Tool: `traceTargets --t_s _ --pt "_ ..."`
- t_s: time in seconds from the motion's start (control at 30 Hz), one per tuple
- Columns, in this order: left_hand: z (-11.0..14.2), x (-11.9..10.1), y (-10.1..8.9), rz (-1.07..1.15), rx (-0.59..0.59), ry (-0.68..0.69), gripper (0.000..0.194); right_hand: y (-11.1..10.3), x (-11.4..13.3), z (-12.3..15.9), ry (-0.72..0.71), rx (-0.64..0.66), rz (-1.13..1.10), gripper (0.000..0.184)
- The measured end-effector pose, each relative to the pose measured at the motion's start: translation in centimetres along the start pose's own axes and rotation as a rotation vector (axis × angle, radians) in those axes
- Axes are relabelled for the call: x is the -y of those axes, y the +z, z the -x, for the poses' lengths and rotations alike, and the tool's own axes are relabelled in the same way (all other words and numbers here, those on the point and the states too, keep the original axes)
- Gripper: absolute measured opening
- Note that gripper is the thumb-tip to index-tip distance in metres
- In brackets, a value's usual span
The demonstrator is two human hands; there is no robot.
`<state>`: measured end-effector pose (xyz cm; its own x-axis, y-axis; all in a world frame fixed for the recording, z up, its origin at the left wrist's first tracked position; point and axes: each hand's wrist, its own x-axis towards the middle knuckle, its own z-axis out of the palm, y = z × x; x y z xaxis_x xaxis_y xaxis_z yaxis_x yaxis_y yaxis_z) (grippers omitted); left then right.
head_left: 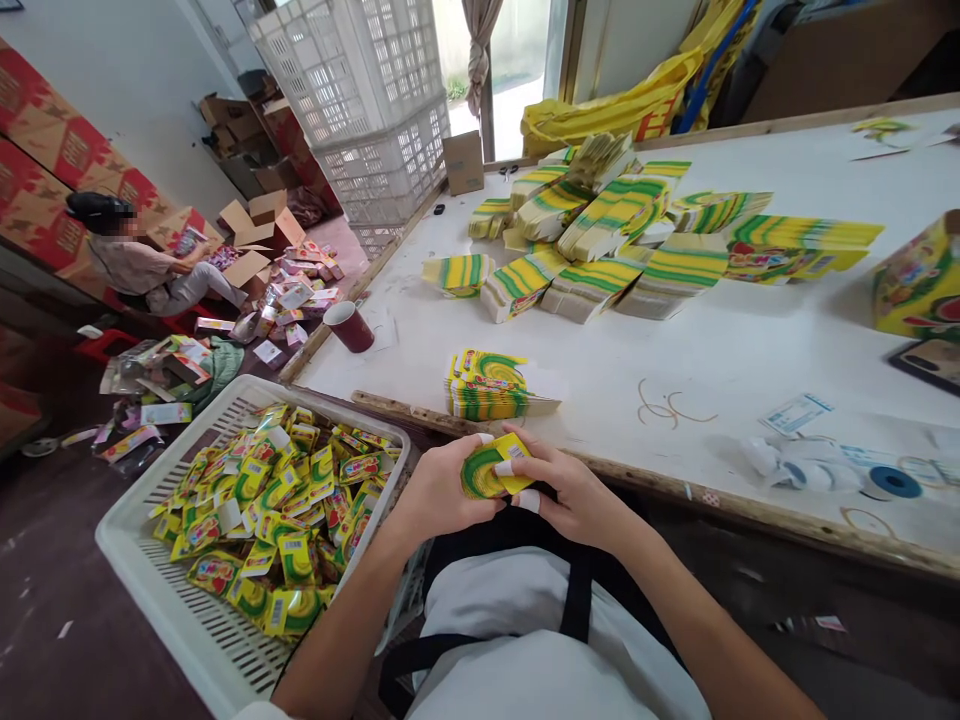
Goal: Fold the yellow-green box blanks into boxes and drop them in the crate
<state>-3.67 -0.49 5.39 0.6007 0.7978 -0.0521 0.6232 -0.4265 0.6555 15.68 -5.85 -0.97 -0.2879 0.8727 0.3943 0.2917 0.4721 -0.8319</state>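
A small yellow and green carton is held between both hands, just off the table's front edge. My left hand is closed around its left side. My right hand, with white wraps on some fingertips, grips its right end. Beyond the hands, a stack of flat yellow and green cartons lies on the table near the edge. To the left, a white plastic crate holds many folded cartons of the same print.
Bundles of flat cartons are heaped across the white table. A dark red mug, rubber bands, tape rolls and a phone lie around. White crates are stacked behind; a seated person works among boxes at left.
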Motion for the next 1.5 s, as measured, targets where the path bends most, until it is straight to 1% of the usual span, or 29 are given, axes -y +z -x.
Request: traceTargets --t_s 0.1,0.2,0.27,0.3,0.37,0.4,0.43,0.5,0.53,0.57,0.6,0.63,0.7,0.73,0.8,0.87,0.9,0.97,1.0,1.03,1.07,1.1,1.17,1.23,1.27,1.3,1.37,1.43,1.5 --pt "-0.1 -0.2 0.3 0.006 -0.027 0.021 0.058 0.7 0.2 -0.1 0.080 -0.085 -0.126 0.034" --pt "-0.1 -0.3 0.4 -0.039 -0.062 0.025 0.056 2.5 0.3 -0.4 0.133 -0.171 -0.137 0.042" --pt "0.2 0.3 -0.1 -0.073 -0.063 -0.003 0.054 3.5 0.1 -0.9 0.162 -0.187 -0.129 0.050" --pt "0.5 0.8 -0.6 -0.096 -0.055 -0.028 0.053 3.6 0.0 -1.3 0.176 -0.187 -0.128 0.054" --pt "1.4 2.6 -2.2 -0.193 -0.051 -0.100 0.052 3.1 -0.4 -2.4 0.190 -0.213 -0.089 0.060" --pt "1.9 3.7 -3.1 -0.283 -0.077 -0.157 0.051 2.5 -0.7 -3.2 0.194 -0.246 -0.041 0.059" --pt "2.5 4.8 -4.1 -0.413 -0.125 -0.218 0.052 1.7 -1.2 -4.0 0.202 -0.308 0.037 0.055" --pt "3.6 7.0 -5.8 -0.648 -0.286 -0.399 0.072 0.1 -2.4 -5.7 0.277 -0.451 0.262 0.040" --pt "4.0 7.8 -6.3 -0.676 -0.330 -0.448 0.077 -0.6 -3.1 -6.5 0.323 -0.476 0.373 0.038" --pt "4.2 8.4 -6.5 -0.659 -0.358 -0.457 0.080 -1.1 -3.8 -7.3 0.363 -0.455 0.454 0.037" --pt "4.3 8.8 -6.4 -0.603 -0.362 -0.434 0.078 -1.4 -4.4 -7.9 0.381 -0.444 0.484 0.035" --pt "4.2 9.0 -6.0 -0.515 -0.340 -0.382 0.073 -1.6 -4.9 -8.3 0.392 -0.427 0.505 0.033" --pt "3.6 8.7 -4.4 -0.306 -0.273 -0.272 0.061 -1.6 -5.5 -8.8 0.392 -0.417 0.507 0.031" --pt "3.1 8.3 -3.5 -0.203 -0.238 -0.239 0.056 -1.6 -5.5 -8.8 0.390 -0.422 0.510 0.032" --pt "2.1 7.5 -1.6 -0.012 -0.201 -0.206 0.051 -1.5 -5.0 -8.6 0.384 -0.440 0.517 0.036" --pt "1.0 6.5 -0.1 0.205 -0.203 -0.187 0.058 -1.2 -3.6 -8.0 0.367 -0.456 0.476 0.043" --pt "0.5 5.9 0.5 0.339 -0.213 -0.172 0.063 -0.9 -2.8 -7.7 0.354 -0.454 0.422 0.046" --pt "-0.3 4.4 1.3 0.651 -0.279 -0.128 0.069 0.4 -0.9 -6.9 0.314 -0.413 0.178 0.049" --pt "-0.7 3.6 1.6 0.810 -0.325 -0.100 0.067 1.3 0.1 -6.5 0.294 -0.358 0.032 0.049" --pt "-0.9 2.7 1.7 0.954 -0.397 -0.074 0.063 2.3 1.0 -6.1 0.280 -0.291 -0.116 0.047" --pt "-1.1 1.8 1.8 1.070 -0.455 -0.064 0.059 3.3 1.9 -5.7 0.283 -0.249 -0.267 0.045" --pt "-1.3 1.0 1.8 1.157 -0.516 -0.054 0.057 4.2 2.6 -5.3 0.289 -0.251 -0.402 0.046" --pt "-1.6 -0.2 1.8 1.268 -0.630 -0.042 0.055 5.7 3.8 -4.7 0.285 -0.284 -0.546 0.049" --pt "-1.8 -0.6 1.7 1.313 -0.719 -0.035 0.055 6.5 4.5 -4.2 0.264 -0.287 -0.545 0.054" --pt "-1.8 -0.5 1.8 1.319 -0.741 -0.042 0.056 6.7 4.6 -4.1 0.255 -0.268 -0.515 0.054" --pt "-1.9 -0.3 1.9 1.315 -0.744 -0.059 0.057 6.8 4.7 -4.0 0.254 -0.247 -0.484 0.053" --pt "-1.8 0.2 2.3 1.287 -0.711 -0.094 0.062 6.7 4.4 -3.8 0.287 -0.229 -0.444 0.048" --pt "-1.7 0.6 2.8 1.257 -0.655 -0.106 0.066 6.3 3.7 -3.8 0.339 -0.288 -0.478 0.042" --pt "-1.5 0.6 3.2 1.243 -0.610 -0.072 0.068 5.7 3.0 -3.9 0.359 -0.383 -0.577 0.036"
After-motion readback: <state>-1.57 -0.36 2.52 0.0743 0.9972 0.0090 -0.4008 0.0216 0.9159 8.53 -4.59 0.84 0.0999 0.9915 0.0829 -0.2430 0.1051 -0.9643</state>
